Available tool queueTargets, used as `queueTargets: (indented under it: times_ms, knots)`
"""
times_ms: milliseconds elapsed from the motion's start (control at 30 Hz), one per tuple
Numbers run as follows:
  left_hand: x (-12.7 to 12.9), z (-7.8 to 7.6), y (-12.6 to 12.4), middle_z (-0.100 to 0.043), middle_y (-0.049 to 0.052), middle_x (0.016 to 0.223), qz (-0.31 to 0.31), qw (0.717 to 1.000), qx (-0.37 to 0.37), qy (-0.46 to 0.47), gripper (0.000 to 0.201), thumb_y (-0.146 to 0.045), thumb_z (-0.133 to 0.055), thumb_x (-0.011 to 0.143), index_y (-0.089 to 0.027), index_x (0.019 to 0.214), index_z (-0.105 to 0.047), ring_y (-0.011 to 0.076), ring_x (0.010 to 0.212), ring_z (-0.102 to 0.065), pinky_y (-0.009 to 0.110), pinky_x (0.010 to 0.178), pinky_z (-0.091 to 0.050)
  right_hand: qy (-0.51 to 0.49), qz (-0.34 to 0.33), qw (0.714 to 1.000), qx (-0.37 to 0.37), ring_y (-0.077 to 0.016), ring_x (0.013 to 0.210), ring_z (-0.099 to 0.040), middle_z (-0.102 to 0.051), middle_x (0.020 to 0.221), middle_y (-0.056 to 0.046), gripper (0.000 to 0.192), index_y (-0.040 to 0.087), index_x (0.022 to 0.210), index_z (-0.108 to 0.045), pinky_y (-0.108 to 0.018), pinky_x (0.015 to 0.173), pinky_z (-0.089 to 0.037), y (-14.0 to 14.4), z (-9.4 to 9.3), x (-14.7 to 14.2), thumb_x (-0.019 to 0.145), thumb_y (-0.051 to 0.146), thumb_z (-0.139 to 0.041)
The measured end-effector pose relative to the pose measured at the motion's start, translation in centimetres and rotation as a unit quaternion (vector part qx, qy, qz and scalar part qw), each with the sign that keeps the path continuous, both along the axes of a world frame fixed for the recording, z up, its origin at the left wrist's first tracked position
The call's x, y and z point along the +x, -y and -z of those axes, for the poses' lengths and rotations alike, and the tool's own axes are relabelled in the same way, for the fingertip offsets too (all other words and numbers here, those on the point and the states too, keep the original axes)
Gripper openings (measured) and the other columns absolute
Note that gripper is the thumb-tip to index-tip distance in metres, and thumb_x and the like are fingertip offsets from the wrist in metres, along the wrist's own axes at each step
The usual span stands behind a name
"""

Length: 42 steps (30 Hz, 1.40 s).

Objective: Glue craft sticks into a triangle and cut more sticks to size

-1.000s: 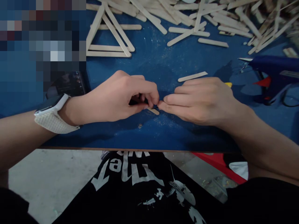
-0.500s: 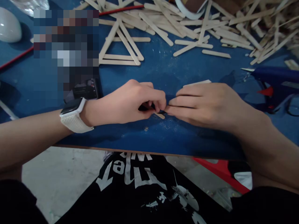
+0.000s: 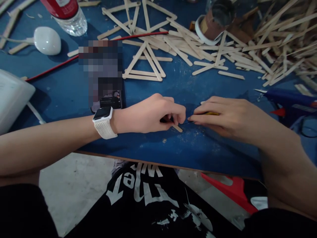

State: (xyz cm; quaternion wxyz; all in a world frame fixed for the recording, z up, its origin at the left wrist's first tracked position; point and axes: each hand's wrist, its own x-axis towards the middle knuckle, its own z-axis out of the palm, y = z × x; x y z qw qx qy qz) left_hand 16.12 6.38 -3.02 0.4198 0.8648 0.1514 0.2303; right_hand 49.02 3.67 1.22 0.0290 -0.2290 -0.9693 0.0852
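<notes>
My left hand (image 3: 151,115), with a white watch on its wrist, is closed on a short wooden stick (image 3: 177,128); only the stick's rounded end shows below my fingers, resting on the blue table (image 3: 173,145). My right hand (image 3: 223,116) lies just to the right, fingertips nearly touching the left hand's. It pinches a thin yellow-handled tool (image 3: 212,113), most of it hidden under the fingers. What the tool is, I cannot tell.
A blue glue gun (image 3: 288,98) lies at the right. Loose sticks (image 3: 272,43) are piled at the back right, with stick triangles (image 3: 145,67) behind my hands. A tape roll (image 3: 210,28), water bottle (image 3: 66,15), white oval object (image 3: 47,40), red wire (image 3: 54,66) and phone (image 3: 110,99) lie further back.
The view has tilted up, so more of the far table shows. Both hands stay together on the stick; the yellow tool now shows under my right fingers.
</notes>
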Motion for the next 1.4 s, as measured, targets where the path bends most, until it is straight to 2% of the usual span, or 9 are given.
queueTargets:
  times_ms: [167,267,433,600,733,967,1100,1233,1400]
  knots:
    - [-0.1,0.1,0.0,-0.091,0.003,0.105,0.002,1.0,0.006,0.01,0.029,0.004,-0.073,0.101,-0.021,0.113,-0.083,0.0192,0.104,-0.087,0.026,0.083,-0.064,0.007,-0.002,0.999,0.047,-0.0246,0.099,-0.079,-0.088,0.12,-0.005,0.041,0.032,0.136,-0.082,-0.039,0.079,-0.056,0.8,0.2,-0.4,0.124,0.013,-0.048]
    - [-0.1,0.3,0.1,-0.091,0.002,0.106,-0.004,1.0,0.011,0.015,0.033,0.007,-0.074,0.097,-0.021,0.113,-0.082,0.0188,0.102,-0.086,0.026,0.082,-0.064,0.007,-0.013,0.995,0.103,-0.0203,0.09,-0.075,-0.086,0.112,-0.002,0.039,0.032,0.135,-0.08,-0.036,0.077,-0.051,1.2,0.6,-0.4,0.125,0.012,-0.048]
    - [-0.1,0.4,0.2,-0.09,0.002,0.105,-0.01,0.999,0.023,0.021,0.034,0.007,-0.073,0.098,-0.019,0.116,-0.083,0.0179,0.099,-0.084,0.025,0.081,-0.064,0.015,-0.043,0.989,0.143,-0.0171,0.076,-0.063,-0.075,0.089,0.001,0.024,0.024,0.124,-0.079,-0.033,0.069,-0.042,1.1,1.2,-0.2,0.128,0.024,-0.056]
    - [-0.2,0.4,0.2,-0.09,0.003,0.106,-0.009,1.0,0.021,0.014,0.031,0.004,-0.07,0.101,-0.02,0.114,-0.083,0.019,0.1,-0.083,0.027,0.082,-0.065,0.028,-0.048,0.98,0.191,-0.0167,0.07,-0.059,-0.068,0.079,0.003,0.039,0.023,0.104,-0.076,-0.033,0.067,-0.041,0.8,1.4,-0.3,0.133,0.033,-0.051]
    - [-0.1,0.4,0.2,-0.09,0.003,0.108,-0.012,1.0,0.011,0.004,0.028,0.0,-0.069,0.104,-0.022,0.116,-0.083,0.0197,0.102,-0.084,0.028,0.084,-0.067,0.032,-0.055,0.979,0.196,-0.0168,0.069,-0.057,-0.069,0.079,0.003,0.044,0.024,0.104,-0.077,-0.033,0.072,-0.043,0.5,1.4,-0.4,0.134,0.032,-0.045]
    - [-0.2,0.3,0.2,-0.09,0.003,0.107,-0.008,1.0,0.017,0.007,0.03,0.002,-0.069,0.103,-0.021,0.115,-0.083,0.019,0.101,-0.082,0.028,0.083,-0.066,0.034,-0.031,0.987,0.152,-0.0178,0.068,-0.051,-0.065,0.078,0.002,0.044,0.024,0.101,-0.077,-0.035,0.067,-0.034,0.8,1.1,-0.4,0.132,0.033,-0.047]
    - [-0.3,0.2,0.3,-0.091,0.003,0.107,-0.005,1.0,0.012,0.007,0.029,0.002,-0.069,0.104,-0.021,0.116,-0.083,0.0191,0.102,-0.082,0.028,0.082,-0.064,0.04,-0.014,0.99,0.132,-0.0184,0.073,-0.056,-0.071,0.087,0.0,0.042,0.024,0.107,-0.079,-0.036,0.069,-0.036,1.1,0.8,-0.2,0.132,0.032,-0.046]
    - [-0.3,0.1,0.2,-0.092,0.002,0.109,-0.005,1.0,0.005,-0.003,0.03,0.0,-0.069,0.104,-0.023,0.116,-0.084,0.0206,0.104,-0.083,0.029,0.083,-0.065,0.039,-0.019,0.986,0.163,-0.0195,0.077,-0.061,-0.073,0.09,-0.002,0.041,0.024,0.105,-0.08,-0.036,0.068,-0.038,1.2,0.5,-0.3,0.131,0.027,-0.048]
    - [-0.3,0.1,0.2,-0.092,0.002,0.109,-0.004,1.0,0.005,-0.003,0.031,0.002,-0.07,0.103,-0.023,0.116,-0.085,0.0205,0.105,-0.083,0.029,0.084,-0.066,0.055,-0.016,0.987,0.15,-0.0212,0.09,-0.07,-0.08,0.099,-0.002,0.035,0.027,0.111,-0.083,-0.037,0.082,-0.05,1.0,0.7,-0.3,0.126,0.02,-0.053]
